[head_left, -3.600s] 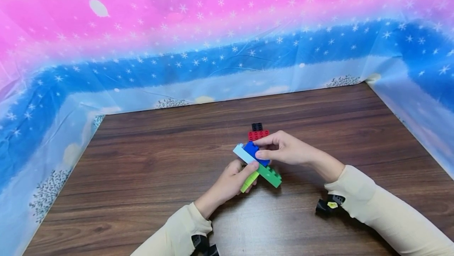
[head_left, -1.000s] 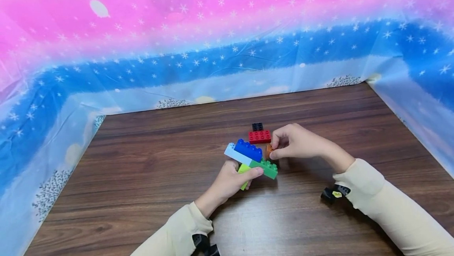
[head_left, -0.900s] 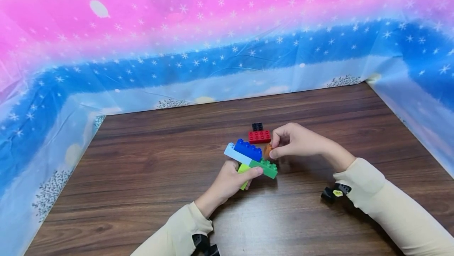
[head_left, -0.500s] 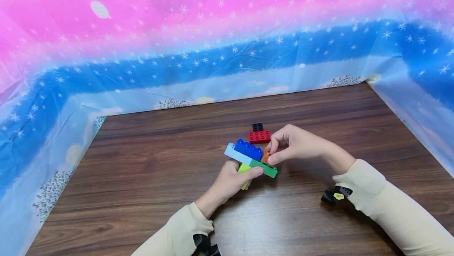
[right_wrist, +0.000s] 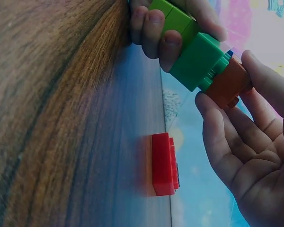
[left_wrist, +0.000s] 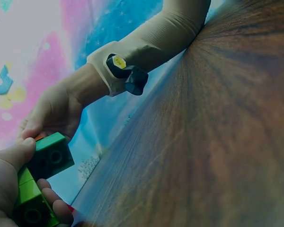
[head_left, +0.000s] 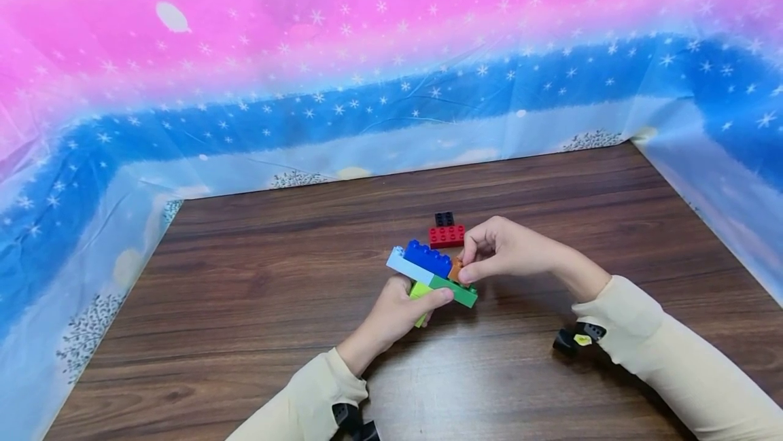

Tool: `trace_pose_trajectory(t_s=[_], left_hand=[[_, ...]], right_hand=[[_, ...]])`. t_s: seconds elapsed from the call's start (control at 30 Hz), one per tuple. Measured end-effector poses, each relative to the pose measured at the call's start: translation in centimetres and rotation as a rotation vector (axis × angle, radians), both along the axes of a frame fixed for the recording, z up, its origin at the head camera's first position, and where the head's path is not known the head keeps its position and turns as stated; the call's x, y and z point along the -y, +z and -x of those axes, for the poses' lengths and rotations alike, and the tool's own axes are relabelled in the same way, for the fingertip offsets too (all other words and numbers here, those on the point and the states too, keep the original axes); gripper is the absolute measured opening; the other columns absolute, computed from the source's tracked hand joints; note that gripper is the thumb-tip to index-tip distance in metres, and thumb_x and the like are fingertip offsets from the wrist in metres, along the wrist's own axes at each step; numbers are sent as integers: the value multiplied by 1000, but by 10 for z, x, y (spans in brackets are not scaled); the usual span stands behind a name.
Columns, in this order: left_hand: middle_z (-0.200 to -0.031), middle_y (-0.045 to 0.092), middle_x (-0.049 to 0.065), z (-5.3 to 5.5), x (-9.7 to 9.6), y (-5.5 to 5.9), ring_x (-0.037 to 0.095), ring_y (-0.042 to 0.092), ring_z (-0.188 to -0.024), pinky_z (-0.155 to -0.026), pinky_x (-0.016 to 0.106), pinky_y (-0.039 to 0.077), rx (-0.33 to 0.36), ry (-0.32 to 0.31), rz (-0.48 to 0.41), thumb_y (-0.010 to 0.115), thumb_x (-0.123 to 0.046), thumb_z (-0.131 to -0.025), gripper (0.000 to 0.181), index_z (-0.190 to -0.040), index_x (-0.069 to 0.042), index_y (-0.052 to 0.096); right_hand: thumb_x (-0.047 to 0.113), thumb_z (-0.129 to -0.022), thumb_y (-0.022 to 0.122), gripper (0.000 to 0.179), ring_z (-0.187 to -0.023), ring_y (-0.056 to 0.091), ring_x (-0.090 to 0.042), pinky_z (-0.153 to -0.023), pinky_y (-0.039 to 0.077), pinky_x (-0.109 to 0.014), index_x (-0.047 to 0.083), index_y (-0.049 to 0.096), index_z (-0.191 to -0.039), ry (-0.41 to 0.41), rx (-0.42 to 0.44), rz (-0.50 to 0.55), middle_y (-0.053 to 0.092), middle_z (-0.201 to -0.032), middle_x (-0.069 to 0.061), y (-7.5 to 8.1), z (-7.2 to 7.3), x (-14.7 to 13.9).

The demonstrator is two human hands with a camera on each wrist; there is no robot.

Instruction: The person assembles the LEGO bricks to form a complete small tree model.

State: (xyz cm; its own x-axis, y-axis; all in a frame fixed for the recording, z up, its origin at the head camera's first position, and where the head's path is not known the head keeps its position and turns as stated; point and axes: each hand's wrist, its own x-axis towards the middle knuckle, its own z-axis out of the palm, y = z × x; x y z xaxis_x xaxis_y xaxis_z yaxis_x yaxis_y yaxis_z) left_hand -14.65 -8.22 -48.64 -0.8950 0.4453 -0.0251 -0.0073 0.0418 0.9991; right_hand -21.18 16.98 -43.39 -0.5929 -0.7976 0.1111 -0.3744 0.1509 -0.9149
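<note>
orange brick (head_left: pixel 455 270) sits pinched between thumb and fingers of your right grip (head_left: pixel 510 251), against the studs of the green brick (head_left: pixel 463 294), right by the end of the blue brick (head_left: pixel 428 259). your left grip (head_left: pixel 397 306) is curled round the lime piece (left_wrist: pixel 33 196), its thumb on the green brick. in the right wrist view green studs show beside the orange, so i wouldn't trust it as seated. press it skewed and it could catch on the blue brick's end or pop loose. the green brick's far end juts past the lime piece with nothing under it, so a hard push there might lever it off. the red brick (head_left: pixel 447 237) lies near your right fingers, the black brick (head_left: pixel 444 219) just behind it; a careless knuckle may knock them. the bench (head_left: pixel 245 278) is dark, grained wood with glare in front of you; pink and blue snowflake cloth (head_left: pixel 367 47) hangs round its back and sides.
</note>
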Motion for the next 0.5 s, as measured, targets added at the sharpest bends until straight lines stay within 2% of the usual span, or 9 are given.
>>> trace_pose_trajectory(t_s=[0.27, 0.5], left_hand=[[-68, 56, 1, 1, 0, -2, 14, 51, -58, -55, 25, 47, 4, 15, 15, 75, -26, -99, 22, -108, -8, 66], [-68, 57, 2, 1, -1, -3, 14, 51, -57, -54, 25, 47, 5, 27, 11, 75, -24, -100, 22, -105, -5, 66]], right_hand=[[6, -95, 79, 10, -70, 60, -8, -61, 48, -22, 4, 71, -88, -14, -12, -12, 75, -84, -6, 2, -2, 1], [8, -95, 80, 10, -68, 56, -7, -59, 44, -22, 7, 73, -88, -34, -50, -36, 75, -83, -3, 3, -3, 2]])
